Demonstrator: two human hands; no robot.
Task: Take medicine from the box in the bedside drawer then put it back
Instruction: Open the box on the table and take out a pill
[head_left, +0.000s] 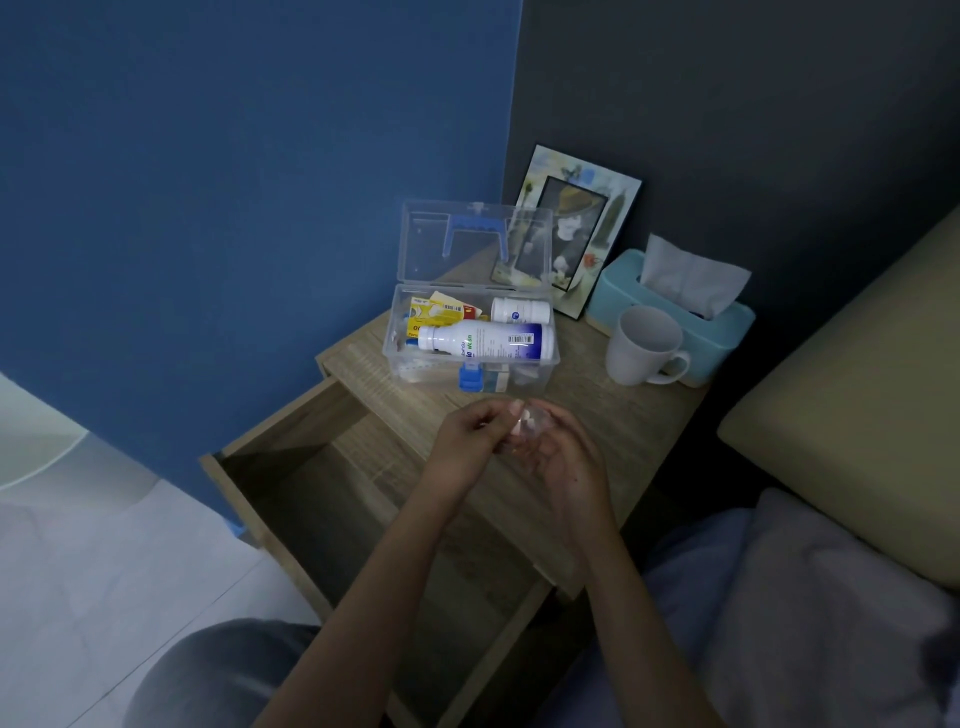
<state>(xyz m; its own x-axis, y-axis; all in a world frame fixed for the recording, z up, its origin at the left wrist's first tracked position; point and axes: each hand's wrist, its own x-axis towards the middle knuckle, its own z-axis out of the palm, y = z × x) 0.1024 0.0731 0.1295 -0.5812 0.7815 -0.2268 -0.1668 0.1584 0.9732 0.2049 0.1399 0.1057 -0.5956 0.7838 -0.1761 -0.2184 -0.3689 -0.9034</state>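
Where both hands meet, left hand (462, 441) and right hand (561, 457) fingers (519, 415) pinched on a clear packet (522, 431).

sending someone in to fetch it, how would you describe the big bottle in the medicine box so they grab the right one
On the wooden bedside table, find the clear plastic box with its lid up. The big bottle lies on its side across the top of the contents. It is white with a dark blue band and barcode, and longer than the small white bottle behind it.
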